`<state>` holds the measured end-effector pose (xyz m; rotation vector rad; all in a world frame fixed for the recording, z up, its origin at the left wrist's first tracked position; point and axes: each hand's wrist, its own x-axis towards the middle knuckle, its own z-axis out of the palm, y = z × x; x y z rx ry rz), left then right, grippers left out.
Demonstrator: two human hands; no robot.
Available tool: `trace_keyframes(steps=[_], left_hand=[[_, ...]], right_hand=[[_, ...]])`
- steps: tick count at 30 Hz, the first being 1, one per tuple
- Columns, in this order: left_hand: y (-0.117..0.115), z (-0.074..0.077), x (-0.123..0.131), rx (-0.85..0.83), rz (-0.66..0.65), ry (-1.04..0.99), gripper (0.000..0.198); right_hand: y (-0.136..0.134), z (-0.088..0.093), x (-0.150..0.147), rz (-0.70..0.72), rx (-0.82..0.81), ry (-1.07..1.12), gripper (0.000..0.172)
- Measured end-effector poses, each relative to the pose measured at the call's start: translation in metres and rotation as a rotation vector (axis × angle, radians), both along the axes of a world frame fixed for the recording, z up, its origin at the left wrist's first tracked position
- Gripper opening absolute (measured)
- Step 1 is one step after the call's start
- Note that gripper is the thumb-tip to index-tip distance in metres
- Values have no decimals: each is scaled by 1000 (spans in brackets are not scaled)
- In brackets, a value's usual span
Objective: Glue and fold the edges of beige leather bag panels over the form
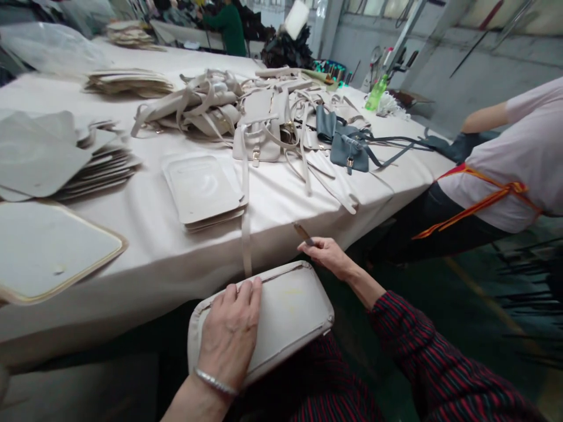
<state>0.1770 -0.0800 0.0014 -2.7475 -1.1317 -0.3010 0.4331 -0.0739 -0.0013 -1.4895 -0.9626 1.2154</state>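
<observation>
A cream-coloured bag body (288,308), a rounded rectangle with a folded, padded rim, lies tilted across my lap. My left hand (233,328) presses on its left part, fingers together and fingertips at the upper rim, steadying it. My right hand (325,253) is closed around a thin tool with a flat brownish end (302,233); its exact kind is hard to make out. The tool points up and left, just beyond the bag body's upper right corner and apart from it. A narrow cream strap (246,234) hangs over the table edge behind the bag body.
The cloth-covered table (145,234) carries flat panels (204,190), stacked cut pieces (105,164), a heap of cream bags (259,126) and a blue-grey bag (349,151). A green bottle (376,92) stands farther back. A person in an apron (505,170) is at the right.
</observation>
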Motion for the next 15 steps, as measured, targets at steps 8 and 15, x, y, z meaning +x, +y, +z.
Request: trace_keyframes(steps=[8, 15], left_hand=[[-8, 2, 32, 34, -39, 218, 46], [-11, 11, 68, -72, -64, 276, 40]], right_hand=[[-3, -34, 2, 146, -92, -29, 14], [-6, -45, -2, 104, -34, -65, 6]])
